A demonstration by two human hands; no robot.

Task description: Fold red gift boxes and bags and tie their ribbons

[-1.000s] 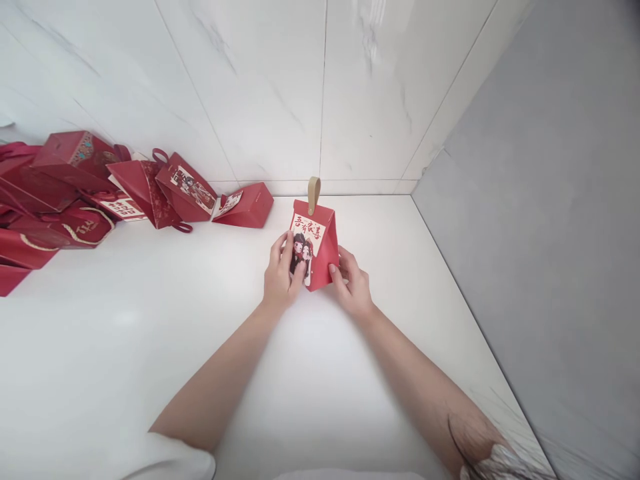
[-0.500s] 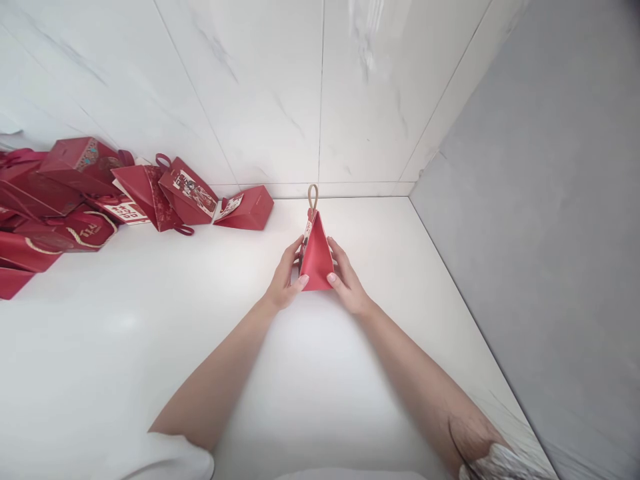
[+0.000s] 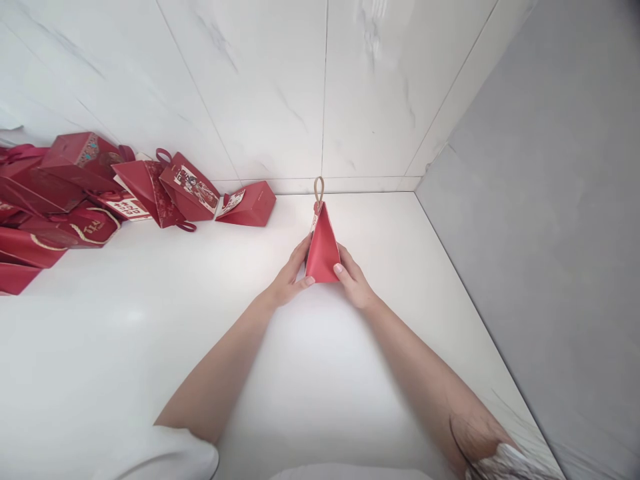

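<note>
A red triangular gift box (image 3: 324, 253) stands upright on the white tabletop, its plain red side facing me. At its peak rises a tan loop handle (image 3: 319, 190). My left hand (image 3: 294, 273) is closed against the box's left side, thumb at the lower front corner and fingers along the printed face. On the other side, my right hand (image 3: 354, 277) grips the lower right edge, its thumb on the front and its fingers partly hidden behind. The box is held between both hands.
Several red gift boxes (image 3: 65, 190) are piled at the far left along the marble-patterned wall (image 3: 270, 87). The nearest of them, a tilted red box (image 3: 255, 203), lies left of my hands. A grey panel (image 3: 550, 200) borders the white table (image 3: 165, 333) on the right.
The box has shifted slightly away from me and to the right in view, with both hands still on it. The whole view has also moved a little.
</note>
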